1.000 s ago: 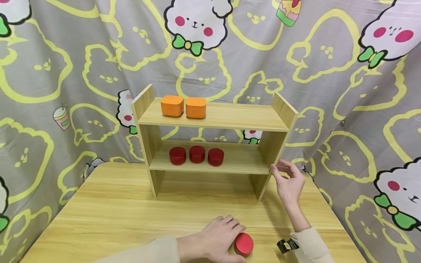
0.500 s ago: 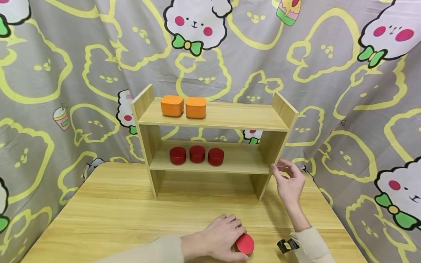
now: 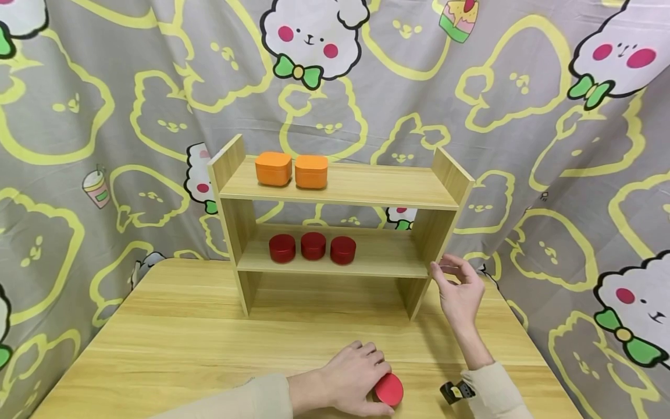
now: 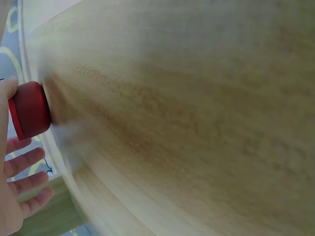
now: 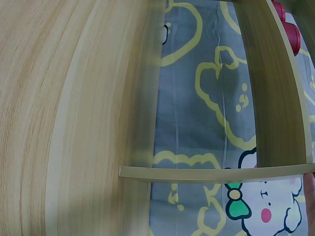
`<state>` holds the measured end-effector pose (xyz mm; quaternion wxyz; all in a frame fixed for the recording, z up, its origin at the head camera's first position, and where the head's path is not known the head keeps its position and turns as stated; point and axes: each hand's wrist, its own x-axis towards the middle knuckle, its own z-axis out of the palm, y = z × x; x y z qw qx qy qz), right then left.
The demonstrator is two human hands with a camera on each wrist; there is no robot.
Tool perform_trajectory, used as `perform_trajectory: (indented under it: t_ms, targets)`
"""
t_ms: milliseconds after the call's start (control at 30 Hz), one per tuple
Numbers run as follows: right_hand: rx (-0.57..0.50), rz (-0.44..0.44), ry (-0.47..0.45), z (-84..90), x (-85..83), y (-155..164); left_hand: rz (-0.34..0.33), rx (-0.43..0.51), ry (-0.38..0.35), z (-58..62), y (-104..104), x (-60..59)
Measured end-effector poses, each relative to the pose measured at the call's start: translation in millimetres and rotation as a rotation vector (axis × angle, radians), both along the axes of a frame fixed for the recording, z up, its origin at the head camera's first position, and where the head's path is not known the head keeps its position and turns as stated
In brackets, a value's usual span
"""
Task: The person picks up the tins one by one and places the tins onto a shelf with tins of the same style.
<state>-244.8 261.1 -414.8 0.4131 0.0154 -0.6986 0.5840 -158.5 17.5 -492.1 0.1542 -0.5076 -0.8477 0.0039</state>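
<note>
My left hand (image 3: 352,378) rests low on the table and grips a round red tin (image 3: 389,389) between thumb and fingers. In the left wrist view the red tin (image 4: 33,110) stands on the wood, with the thumb on one side and several spread fingers on the other. My right hand (image 3: 462,294) holds the edge of the right side panel of a wooden shelf (image 3: 382,180), thumb at the front. In the right wrist view only a sliver of that hand (image 5: 309,201) shows beside the panel.
Three dark red tins (image 3: 313,246) stand in a row on the middle board. Two orange boxes (image 3: 311,172) sit on the top board, towards the left. A black strap (image 3: 456,392) is by the right sleeve. A patterned curtain (image 3: 157,105) surrounds the wooden table (image 3: 209,337).
My left hand has closed its thumb and fingers more tightly round the red tin, moving slightly right. The right hand stays at the shelf's side panel.
</note>
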Motion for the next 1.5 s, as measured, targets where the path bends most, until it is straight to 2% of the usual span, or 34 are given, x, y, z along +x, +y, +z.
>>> perform_trajectory:
  t_ms: [200, 767, 933, 1200, 1500]
  targets:
    - [0.005, -0.004, -0.011, 0.6, 1.8, -1, -0.005, -0.016, -0.001, 0.4, 0, -0.5]
    - [0.006, -0.004, -0.01, 2.2, 1.5, -1, -0.026, -0.002, 0.061, 4.7, 2, -5.3]
    - [0.001, -0.001, -0.007, 1.7, 0.9, 0, -0.017, 0.001, 0.07, 12.7, -1, -10.2]
    - [-0.005, -0.003, -0.009, 3.4, 1.6, -2, -0.033, -0.022, 0.135, 32.0, -6, -20.1]
    - [-0.014, 0.02, 0.011, 25.7, 20.9, -17, -0.031, -0.041, 0.138, 48.4, -10, -27.1]
